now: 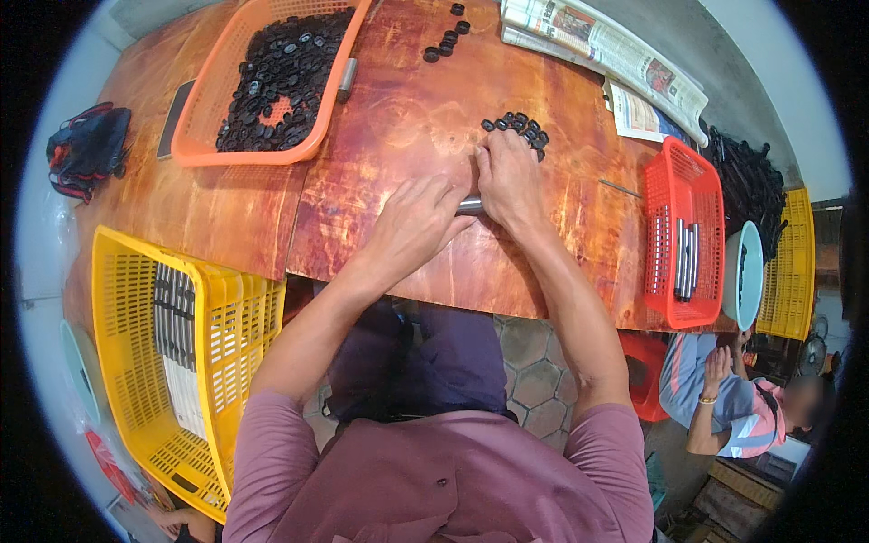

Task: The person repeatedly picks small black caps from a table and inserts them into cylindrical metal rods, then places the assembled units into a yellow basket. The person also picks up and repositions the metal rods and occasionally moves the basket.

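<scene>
- Grey metal tube (471, 205), smooth and short in its visible part, lies at the middle of the worktop (398, 118), between the two hands.
- Left hand (412, 215): its fingers lie close together on the far side of the tube with the thumb on the near side, closed around it; the covered end is hidden.
- Right hand (513, 185): its fingers are bent toward a small cluster of black oval pieces (522, 125); their tips are hidden, so I cannot tell whether they pinch one.
- Far beyond the hands, a short line of similar black pieces (448, 40) sits apart from the cluster.
- At the far left, an orange basket (244, 157) holds a large heap of black pieces (288, 72).
- To the right, a red basket (663, 190) holds several silvery tubes (686, 261), with a pale blue bowl (749, 276) just beside it.
- Folded newspapers (602, 41) rest along the far edge.
</scene>
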Available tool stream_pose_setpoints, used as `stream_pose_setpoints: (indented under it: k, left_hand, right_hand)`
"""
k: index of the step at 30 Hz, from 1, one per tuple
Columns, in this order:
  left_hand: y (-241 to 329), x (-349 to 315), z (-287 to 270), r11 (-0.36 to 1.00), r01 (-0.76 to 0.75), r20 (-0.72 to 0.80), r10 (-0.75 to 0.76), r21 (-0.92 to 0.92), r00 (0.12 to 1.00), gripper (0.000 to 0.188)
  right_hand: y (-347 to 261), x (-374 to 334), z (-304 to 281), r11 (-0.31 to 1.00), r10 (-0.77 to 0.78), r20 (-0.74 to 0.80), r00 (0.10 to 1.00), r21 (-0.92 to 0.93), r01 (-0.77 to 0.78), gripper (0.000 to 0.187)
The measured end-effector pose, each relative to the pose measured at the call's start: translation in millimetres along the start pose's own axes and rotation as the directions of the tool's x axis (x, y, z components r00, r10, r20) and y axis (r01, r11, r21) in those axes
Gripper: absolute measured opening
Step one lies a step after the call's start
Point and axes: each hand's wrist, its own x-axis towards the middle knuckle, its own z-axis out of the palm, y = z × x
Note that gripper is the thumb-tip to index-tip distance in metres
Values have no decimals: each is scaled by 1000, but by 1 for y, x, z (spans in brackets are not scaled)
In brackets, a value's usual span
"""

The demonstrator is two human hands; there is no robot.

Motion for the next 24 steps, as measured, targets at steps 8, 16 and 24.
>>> stream_pose_setpoints:
  k: [8, 16, 24]
  left_hand:
    - [-2, -3, 3, 1000, 7, 19, -7, -6, 1000, 42]
    - [-4, 1, 4, 1000, -17, 60, 17, 8, 998, 40]
    - [-3, 6, 6, 997, 2, 10, -1, -76, 1000, 35]
  right_hand:
    - [-4, -4, -6, 1000, 9, 61, 998, 8, -10, 13]
    - [-3, -14, -4, 997, 60, 14, 998, 55, -61, 13]
    - [-5, -7, -4, 995, 93, -128, 987, 53, -87, 13]
